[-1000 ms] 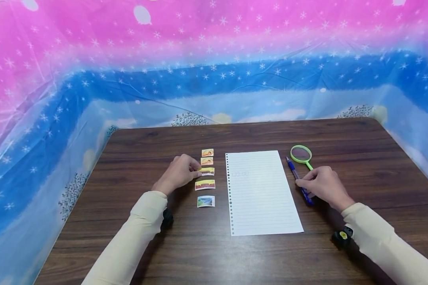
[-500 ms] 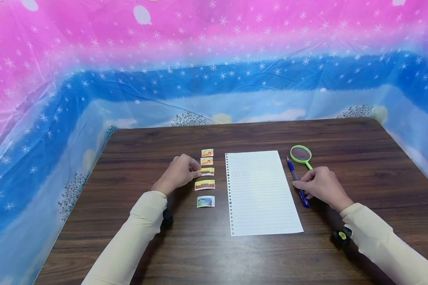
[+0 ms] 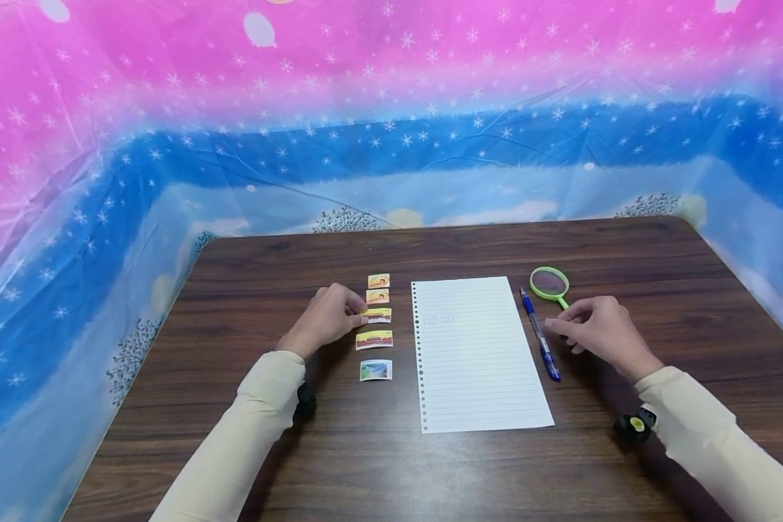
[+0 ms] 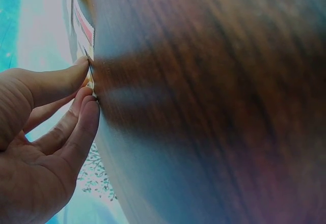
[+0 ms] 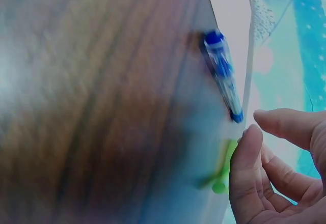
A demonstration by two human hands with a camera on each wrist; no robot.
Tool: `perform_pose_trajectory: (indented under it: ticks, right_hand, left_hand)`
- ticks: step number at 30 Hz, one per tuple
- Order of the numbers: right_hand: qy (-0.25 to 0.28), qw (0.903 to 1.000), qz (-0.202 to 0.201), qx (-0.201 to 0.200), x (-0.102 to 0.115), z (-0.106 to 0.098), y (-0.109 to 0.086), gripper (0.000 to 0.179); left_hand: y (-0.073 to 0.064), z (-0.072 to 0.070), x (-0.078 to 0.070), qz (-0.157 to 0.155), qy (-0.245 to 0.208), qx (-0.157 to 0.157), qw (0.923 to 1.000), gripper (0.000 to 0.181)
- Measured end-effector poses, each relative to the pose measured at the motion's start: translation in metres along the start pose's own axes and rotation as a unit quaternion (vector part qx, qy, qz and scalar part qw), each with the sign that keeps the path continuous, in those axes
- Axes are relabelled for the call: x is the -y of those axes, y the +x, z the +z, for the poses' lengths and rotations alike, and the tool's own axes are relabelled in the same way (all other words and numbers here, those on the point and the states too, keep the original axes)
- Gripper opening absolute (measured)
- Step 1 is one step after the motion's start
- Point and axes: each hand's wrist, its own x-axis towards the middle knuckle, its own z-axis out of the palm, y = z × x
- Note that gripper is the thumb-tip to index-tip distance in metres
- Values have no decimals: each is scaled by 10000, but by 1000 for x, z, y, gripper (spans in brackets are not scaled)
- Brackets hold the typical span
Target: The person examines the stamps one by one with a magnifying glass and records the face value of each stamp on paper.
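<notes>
Yellow-and-red paper: a small stamp [image 3: 380, 316] is lying on the dark wooden table [image 3: 339, 464], just below the centre of the head frame. Probably almost weightless, thin, easily creased or torn; the corners seem the likely place to take hold, sliding an edge up gently. The left hand [image 3: 325, 319] is touching its left end, fingers relaxed, thumb and fingertips showing a gap in the left-wrist view. Two orange stamps [image 3: 377, 296] are sitting just above; a wider yellow stamp [image 3: 374, 339] and a blue-green stamp [image 3: 375, 370] below. Lined sheet [image 3: 483, 362] is lying right of centre. Farther right, a blue pen [image 3: 538, 333] is lying slantwise, presumably light, stiff, smooth, best gripped mid-barrel. The right hand [image 3: 603, 330] is hovering just beside it, loosely bent, holding nothing, near the handle of a green magnifying glass [image 3: 549, 283].
</notes>
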Motion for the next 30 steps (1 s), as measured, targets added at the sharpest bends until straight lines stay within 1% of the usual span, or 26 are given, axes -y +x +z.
perform_pose_trajectory:
  ticks: [3, 9, 13, 20, 24, 27, 30]
  right_hand:
    - [-63, 9999, -4, -119, 0, -5, 1, 36]
    - [-492, 9981, -44, -356, -6, -12, 4, 36]
    - [-645, 9967, -44, -485, -12, -15, 6, 36]
    - [-646, 9971, 110, -379, -25, -18, 7, 43]
    - [-711, 9967, 235, -322, -28, -18, 7, 45]
    - [-781, 9961, 269, -302, -28, -17, 7, 44]
    - [-821, 9958, 260, -309, -29, -16, 8, 39]
  left_hand:
    - [0, 0, 0, -12, -2, -10, 10000, 18]
    - [-1, 1, 1, -1, -10, -27, 10000, 17]
    - [1, 2, 2, 42, -1, -61, 10000, 17]
    - [1, 2, 1, 26, 3, -91, 10000, 16]
    - [1, 2, 1, 18, -12, -106, 9999, 16]
    - [1, 2, 1, 8, -7, -98, 10000, 16]
    - [1, 2, 1, 6, -8, -91, 10000, 16]
